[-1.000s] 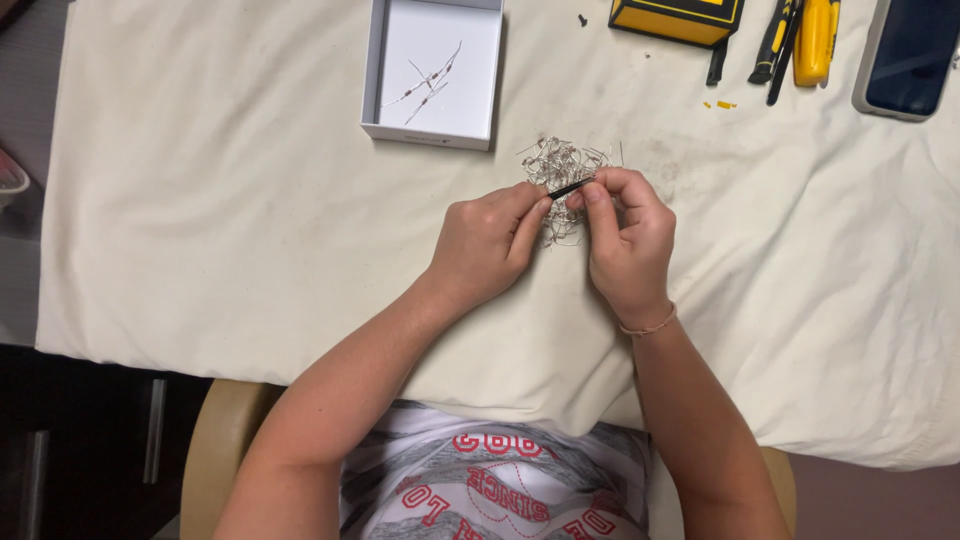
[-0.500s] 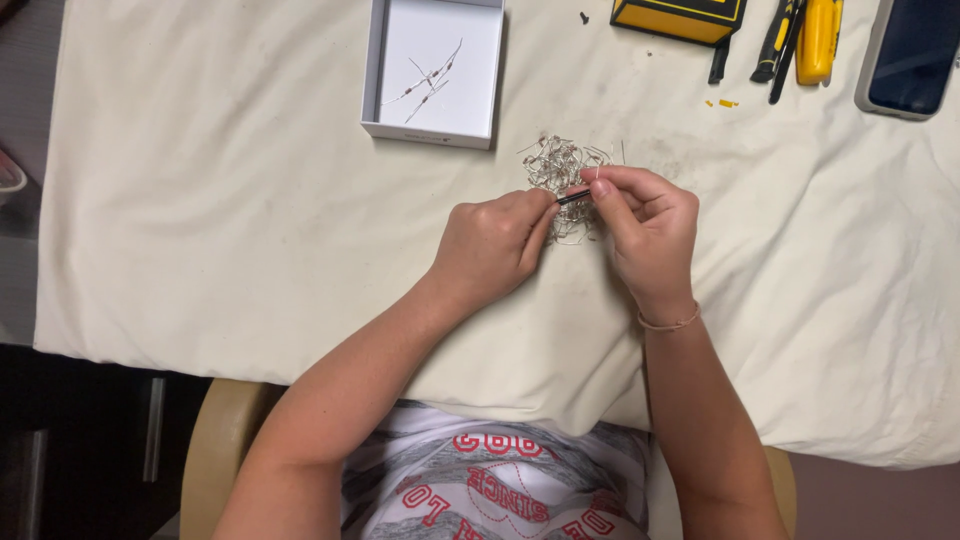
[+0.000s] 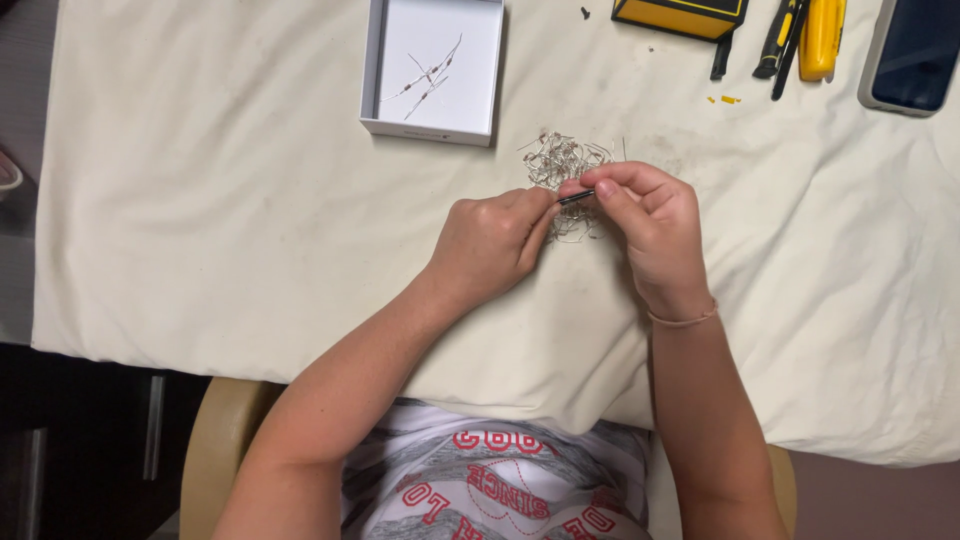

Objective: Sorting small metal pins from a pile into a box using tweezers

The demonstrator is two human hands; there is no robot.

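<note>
Left hand (image 3: 492, 240) curled loosely over the cream cloth (image 3: 220, 220) covering the bench, fingers together, thumb and forefinger tips pinched on one end of a small dark component (image 3: 576, 197). Right hand (image 3: 648, 222) just beside, fingers bent and closed, fingertips gripping the other end of the same dark component. Both hands nearly touching at the fingertips, the component bridging them, held just above the cloth. Thin band (image 3: 684, 320) around the right wrist.

Directly behind and partly under the fingertips, a tangled pile of wire-legged parts (image 3: 562, 160), silvery leads crossing every way; single pieces too small to tell apart. Pile resting on the cloth, its near edge hidden by the hands.

Farther back and to the left, an open white box (image 3: 384, 70), shallow, square, with a few of the same wire-legged parts lying loose inside. Box well apart from the pile.

Along the far edge, right of the box: a yellow and black case (image 3: 680, 14), cut off by the frame; a dark-handled tool (image 3: 778, 45) beside a yellow tool (image 3: 820, 38), touching or nearly so; a dark phone (image 3: 912, 55) in a grey cover at the corner. Tiny yellow scraps (image 3: 728, 99) on the cloth below the tools.

Cloth creased and faintly smudged near the pile. Edge of a pale wooden chair (image 3: 215, 450) below the bench.
</note>
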